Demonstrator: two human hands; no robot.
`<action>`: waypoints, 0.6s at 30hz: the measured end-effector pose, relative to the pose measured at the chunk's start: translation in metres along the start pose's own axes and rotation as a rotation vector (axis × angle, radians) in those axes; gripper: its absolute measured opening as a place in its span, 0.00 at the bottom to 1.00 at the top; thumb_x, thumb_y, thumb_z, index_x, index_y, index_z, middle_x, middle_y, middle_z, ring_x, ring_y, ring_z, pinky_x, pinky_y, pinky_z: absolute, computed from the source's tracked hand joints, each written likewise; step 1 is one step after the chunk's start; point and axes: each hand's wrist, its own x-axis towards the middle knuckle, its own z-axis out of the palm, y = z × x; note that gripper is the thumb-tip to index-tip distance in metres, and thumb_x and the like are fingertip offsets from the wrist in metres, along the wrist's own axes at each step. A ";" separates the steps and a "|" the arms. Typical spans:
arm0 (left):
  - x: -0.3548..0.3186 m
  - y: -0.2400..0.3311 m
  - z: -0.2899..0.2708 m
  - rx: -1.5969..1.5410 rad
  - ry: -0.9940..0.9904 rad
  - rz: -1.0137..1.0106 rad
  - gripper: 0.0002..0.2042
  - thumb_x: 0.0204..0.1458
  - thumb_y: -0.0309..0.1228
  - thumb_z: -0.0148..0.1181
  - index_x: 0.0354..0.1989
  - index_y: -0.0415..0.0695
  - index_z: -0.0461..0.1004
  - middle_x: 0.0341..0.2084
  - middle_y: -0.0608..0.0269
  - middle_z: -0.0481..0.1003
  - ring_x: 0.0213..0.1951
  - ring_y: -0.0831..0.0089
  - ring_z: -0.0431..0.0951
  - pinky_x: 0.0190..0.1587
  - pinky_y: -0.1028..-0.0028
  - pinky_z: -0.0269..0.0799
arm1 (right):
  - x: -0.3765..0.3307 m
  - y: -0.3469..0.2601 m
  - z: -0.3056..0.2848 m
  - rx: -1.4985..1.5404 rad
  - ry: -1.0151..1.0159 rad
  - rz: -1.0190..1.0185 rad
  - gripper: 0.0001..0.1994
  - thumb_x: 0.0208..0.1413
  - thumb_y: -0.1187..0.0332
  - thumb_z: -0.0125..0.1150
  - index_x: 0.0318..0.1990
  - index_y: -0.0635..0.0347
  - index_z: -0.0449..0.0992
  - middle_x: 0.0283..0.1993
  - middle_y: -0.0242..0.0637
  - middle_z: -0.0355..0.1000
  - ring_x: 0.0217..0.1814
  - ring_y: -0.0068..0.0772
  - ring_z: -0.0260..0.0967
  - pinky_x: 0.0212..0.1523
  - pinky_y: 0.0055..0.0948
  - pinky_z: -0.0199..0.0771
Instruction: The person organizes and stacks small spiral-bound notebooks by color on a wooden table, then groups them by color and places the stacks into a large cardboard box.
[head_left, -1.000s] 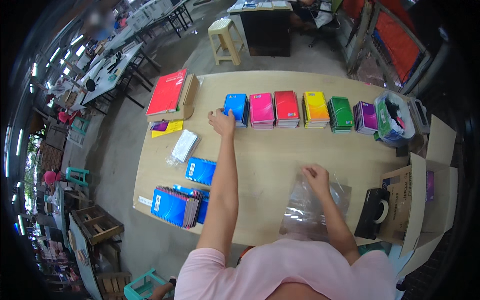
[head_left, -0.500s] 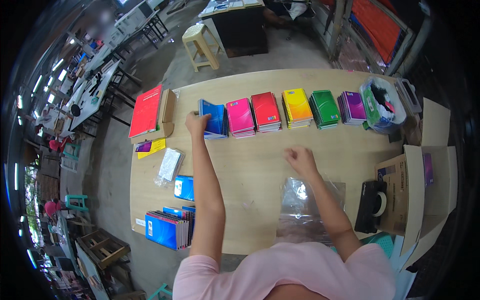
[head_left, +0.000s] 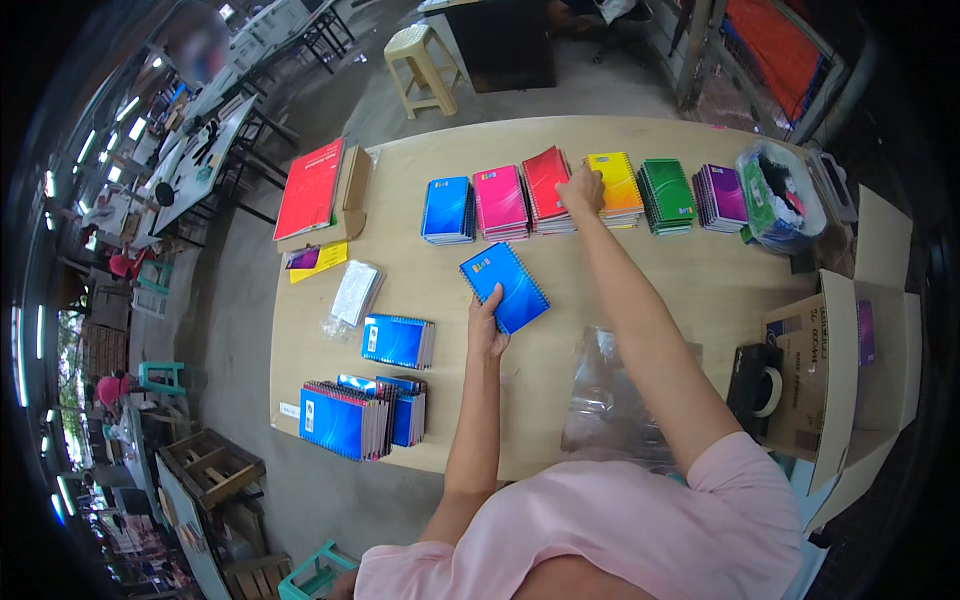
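My left hand (head_left: 487, 318) grips a blue spiral notebook (head_left: 505, 285) by its lower edge, held over the middle of the table. Farther off, my right hand (head_left: 580, 190) is closed at the right edge of the top red notebook (head_left: 546, 182), which tilts up from its stack; the fingertips are partly hidden. In the same row stand stacks of blue notebooks (head_left: 446, 207), pink notebooks (head_left: 499, 200), yellow notebooks (head_left: 613, 182), green notebooks (head_left: 667, 192) and purple notebooks (head_left: 723, 192).
At the left lie a red book (head_left: 308, 190) on a cardboard box, a plastic-wrapped pack (head_left: 356, 293) and more blue notebooks (head_left: 345, 420). Clear plastic bags (head_left: 610, 400) lie in front of me. On the right are a tape dispenser (head_left: 752, 385), an open carton (head_left: 838, 330) and a plastic-lined tub (head_left: 785, 200).
My left hand has taken a blue notebook off its stack and brought it nearer and to the right. My right hand has moved forward to the red stack, lifting its top notebook's edge.
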 end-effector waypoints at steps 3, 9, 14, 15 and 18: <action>0.004 -0.003 0.005 0.009 -0.014 -0.009 0.20 0.59 0.30 0.56 0.58 0.40 0.61 0.49 0.55 0.72 0.45 0.63 0.78 0.47 0.60 0.79 | 0.008 0.033 -0.009 0.493 -0.086 0.028 0.20 0.41 0.69 0.74 0.41 0.63 0.73 0.36 0.41 0.76 0.39 0.42 0.76 0.41 0.40 0.76; 0.004 -0.009 -0.001 0.040 -0.037 -0.090 0.21 0.60 0.33 0.55 0.60 0.41 0.60 0.52 0.52 0.71 0.49 0.61 0.77 0.49 0.59 0.78 | -0.096 0.064 -0.059 1.267 -0.742 0.264 0.14 0.46 0.77 0.70 0.40 0.68 0.74 0.35 0.39 0.75 0.36 0.25 0.73 0.37 0.25 0.75; 0.014 -0.019 0.003 0.051 -0.204 -0.233 0.23 0.60 0.35 0.54 0.61 0.42 0.59 0.53 0.52 0.70 0.50 0.62 0.76 0.50 0.60 0.77 | -0.093 0.043 -0.120 0.757 -1.039 -0.396 0.18 0.37 0.72 0.74 0.39 0.64 0.79 0.33 0.38 0.77 0.35 0.28 0.73 0.36 0.28 0.73; 0.008 -0.017 -0.001 0.058 -0.197 -0.302 0.22 0.60 0.34 0.55 0.61 0.42 0.60 0.51 0.53 0.72 0.48 0.64 0.77 0.49 0.61 0.77 | -0.087 0.026 -0.125 0.493 -1.101 -0.631 0.19 0.35 0.70 0.75 0.39 0.61 0.80 0.33 0.38 0.77 0.36 0.30 0.74 0.37 0.29 0.73; -0.009 -0.019 -0.029 0.039 -0.364 -0.366 0.21 0.57 0.35 0.57 0.57 0.40 0.65 0.48 0.58 0.74 0.46 0.70 0.78 0.49 0.68 0.76 | -0.098 -0.028 -0.102 -0.077 -1.200 -1.154 0.22 0.26 0.64 0.78 0.36 0.55 0.81 0.33 0.40 0.78 0.37 0.41 0.74 0.37 0.37 0.72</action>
